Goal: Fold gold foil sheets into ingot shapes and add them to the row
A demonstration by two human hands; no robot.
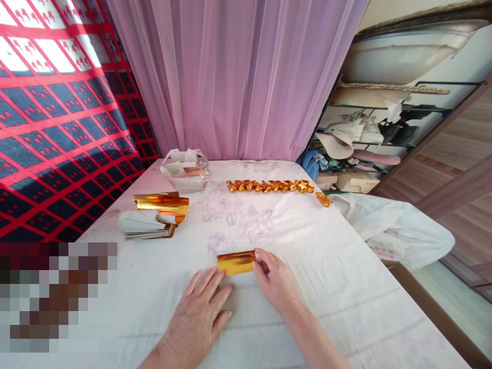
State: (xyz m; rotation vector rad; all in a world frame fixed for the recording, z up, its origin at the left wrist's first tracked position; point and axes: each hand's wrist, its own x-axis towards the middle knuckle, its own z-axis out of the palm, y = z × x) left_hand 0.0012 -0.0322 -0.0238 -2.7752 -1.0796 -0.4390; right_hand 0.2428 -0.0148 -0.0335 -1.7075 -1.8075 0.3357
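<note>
From my distant seat, I see a purple curtain (238,77) hanging behind the far edge of the cloth-covered table (326,312). The left hand (200,312) lies palm down with its fingers spread and grasps nothing; its index fingertip seems to touch the foil's near left corner, I think for steadying it. The right hand (279,282) is nearly closed, thumb and forefinger pinching the right end, so the foil is controlled from both sides. Beside the left edge rests a stack of gold sheets (165,202), perhaps kept there to be within the left hand's reach. A clear plastic bag (188,179) stands by the far left corner. A row of folded gold pieces (269,186) runs along the far edge, maybe so they stay orderly. The gold foil sheet (235,264) itself lies midway between the side edges, in front of the person. Smallest, one single folded piece (323,199) sits at the right edge, near the far right corner.
</note>
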